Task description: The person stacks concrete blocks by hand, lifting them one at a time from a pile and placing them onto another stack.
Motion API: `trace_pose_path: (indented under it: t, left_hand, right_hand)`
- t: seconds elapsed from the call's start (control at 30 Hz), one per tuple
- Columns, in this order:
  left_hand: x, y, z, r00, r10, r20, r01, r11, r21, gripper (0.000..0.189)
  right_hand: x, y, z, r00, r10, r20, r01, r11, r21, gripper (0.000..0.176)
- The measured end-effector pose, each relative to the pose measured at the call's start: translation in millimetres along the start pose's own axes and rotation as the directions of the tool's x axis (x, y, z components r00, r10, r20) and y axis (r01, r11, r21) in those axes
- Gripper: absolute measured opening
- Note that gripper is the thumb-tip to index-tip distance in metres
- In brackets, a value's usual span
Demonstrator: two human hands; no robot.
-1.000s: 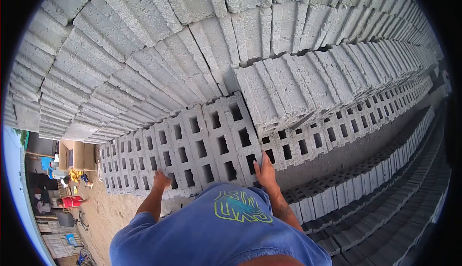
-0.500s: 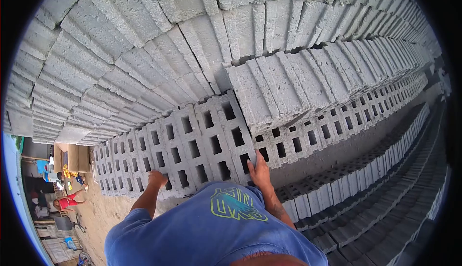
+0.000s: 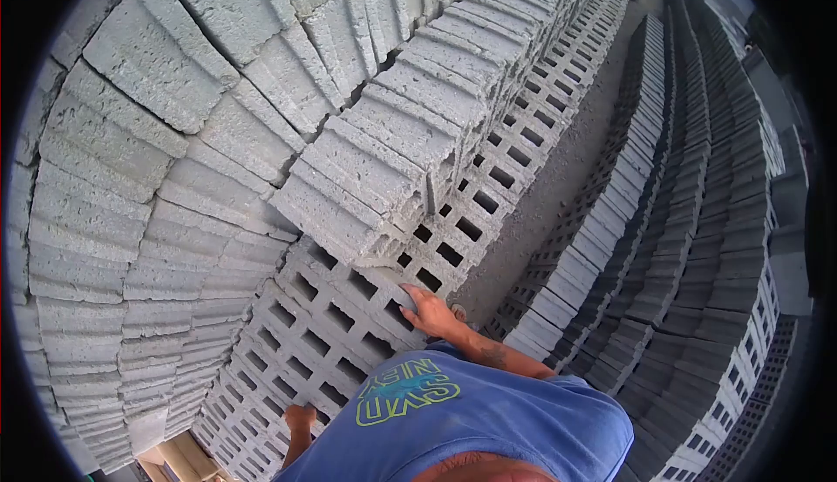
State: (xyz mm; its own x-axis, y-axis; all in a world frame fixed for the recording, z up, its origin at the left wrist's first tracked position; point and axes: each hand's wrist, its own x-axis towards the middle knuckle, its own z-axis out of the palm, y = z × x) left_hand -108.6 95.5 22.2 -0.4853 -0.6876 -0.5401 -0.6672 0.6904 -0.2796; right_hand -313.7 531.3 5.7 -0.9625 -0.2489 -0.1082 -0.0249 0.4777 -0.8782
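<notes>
A row of grey concrete hollow blocks (image 3: 336, 342) stands with its holes facing up in front of me. My right hand (image 3: 427, 310) grips the edge of the block at the near end of this row, with fingers at one of its holes. Further down the row, my left hand (image 3: 299, 417) is closed at the outer edge of another block, next to a hole; its fingertips are partly hidden. Just past my right hand, more hollow blocks (image 3: 384, 151) lie stacked with their ribbed sides up, on a layer whose holes (image 3: 471, 227) show.
A tall wall of stacked blocks (image 3: 131, 186) rises at the left. On the right, past a strip of grey ground (image 3: 558, 190), run more long rows of blocks (image 3: 593, 247). A brown sofa-like piece (image 3: 187, 460) shows at the lower left.
My view has swung to the right, so the rows now run more upright and the yard at the left is mostly out of view. Both hands stay on the same row of blocks.
</notes>
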Motion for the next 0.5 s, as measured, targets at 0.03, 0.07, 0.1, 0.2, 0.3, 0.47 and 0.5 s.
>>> trace_pose_path:
  t: [0.03,0.07,0.1,0.2,0.3,0.47,0.5]
  left_hand:
    - [-9,9,-5,0.997,-0.052,-0.048,0.053,0.999,0.003,0.038]
    - [-5,5,-1,0.999,0.023,-0.043,-0.021,0.999,0.046,0.04]
    - [10,-3,3,0.991,0.133,-0.016,-0.128,0.976,0.174,0.043]
    - [34,3,15,0.997,0.064,-0.054,-0.061,0.997,0.049,0.042]
    - [44,45,-2,0.984,0.136,-0.116,-0.128,0.989,0.078,0.043]
    - [55,84,-27,0.963,0.214,-0.163,-0.197,0.974,0.11,0.043]
    - [58,88,-30,0.962,0.219,-0.164,-0.203,0.973,0.11,0.043]
  right_hand:
    - [-1,4,3,0.999,-0.046,-0.001,0.046,0.999,-0.01,0.054]
    - [-2,6,6,0.996,-0.089,-0.005,0.089,0.996,-0.023,0.054]
    - [-2,5,6,0.996,-0.066,-0.06,0.064,0.997,-0.032,0.054]
    - [-4,4,5,1.0,-0.014,-0.018,0.013,0.998,-0.054,0.055]
    - [-5,8,6,0.997,-0.064,-0.037,0.062,0.997,-0.038,0.055]
    - [-5,10,9,0.997,-0.071,0.043,0.072,0.997,-0.01,0.054]
    - [-5,10,9,0.995,-0.078,0.057,0.078,0.997,0.001,0.054]
